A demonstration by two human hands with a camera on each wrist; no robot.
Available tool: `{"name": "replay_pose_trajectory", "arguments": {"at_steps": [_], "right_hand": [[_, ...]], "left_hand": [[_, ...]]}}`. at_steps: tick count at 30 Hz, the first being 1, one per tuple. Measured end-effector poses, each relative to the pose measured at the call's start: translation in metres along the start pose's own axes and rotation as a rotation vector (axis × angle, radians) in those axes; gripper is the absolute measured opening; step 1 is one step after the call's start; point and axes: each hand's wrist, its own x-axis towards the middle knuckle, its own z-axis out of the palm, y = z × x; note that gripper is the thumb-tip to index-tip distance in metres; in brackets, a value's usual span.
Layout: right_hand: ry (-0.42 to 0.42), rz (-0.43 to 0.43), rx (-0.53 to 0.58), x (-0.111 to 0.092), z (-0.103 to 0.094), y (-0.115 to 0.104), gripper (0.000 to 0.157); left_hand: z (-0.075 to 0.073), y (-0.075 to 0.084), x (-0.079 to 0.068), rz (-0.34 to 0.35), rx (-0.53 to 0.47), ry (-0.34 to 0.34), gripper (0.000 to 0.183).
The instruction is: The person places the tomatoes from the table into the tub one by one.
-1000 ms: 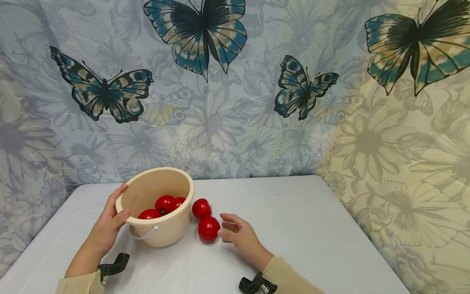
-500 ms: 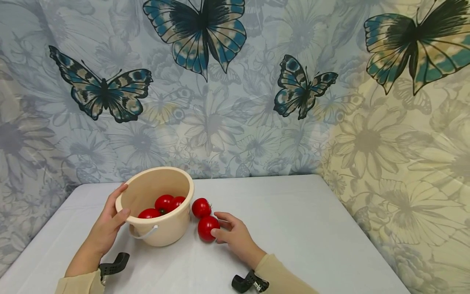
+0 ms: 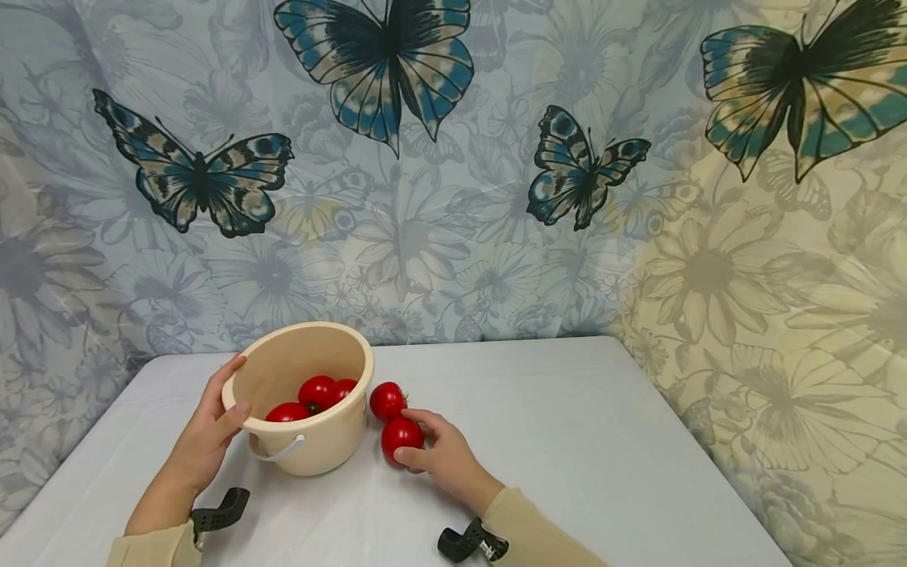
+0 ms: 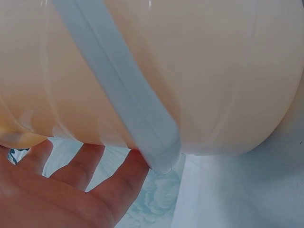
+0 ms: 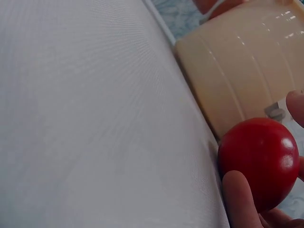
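Observation:
A cream plastic bucket [image 3: 322, 445] stands tilted slightly on the table, with several red tomatoes [image 3: 316, 391] inside. My left hand [image 3: 201, 445] holds the bucket's left side, thumb over the rim and fingers along the outer wall. The bucket's pale handle [image 4: 121, 88] hangs down near those fingers in the left wrist view. Right of the bucket, my right hand [image 3: 451, 461] has its thumb on the near side of a tomato [image 3: 400, 438] and its fingers round the far side. Just behind lies another tomato [image 3: 386, 401] with a green stem, close to the bucket.
A white cloth covers the table [image 3: 567, 441]. Behind it hangs a floral backdrop [image 3: 425, 260] printed with large butterflies. Each wrist wears a black camera mount [image 3: 221, 510].
My right hand has moved left, from beside the nearer tomato to round it. The left hand and bucket have kept their places.

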Motion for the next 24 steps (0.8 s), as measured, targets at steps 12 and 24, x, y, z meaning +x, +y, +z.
{"name": "replay_pose_trajectory", "arguments": {"at_steps": [12,24], "right_hand": [[0.009,-0.013,-0.123,0.0022,0.0038,-0.0014,0.063],[0.020,-0.049,-0.251,0.0065,0.0090,0.0015,0.067]], "left_hand": [[-0.0006,0.0007,0.0001,-0.012,0.003,-0.004,0.063],[-0.0003,0.0000,0.0007,-0.010,0.010,-0.004,0.063]]}}
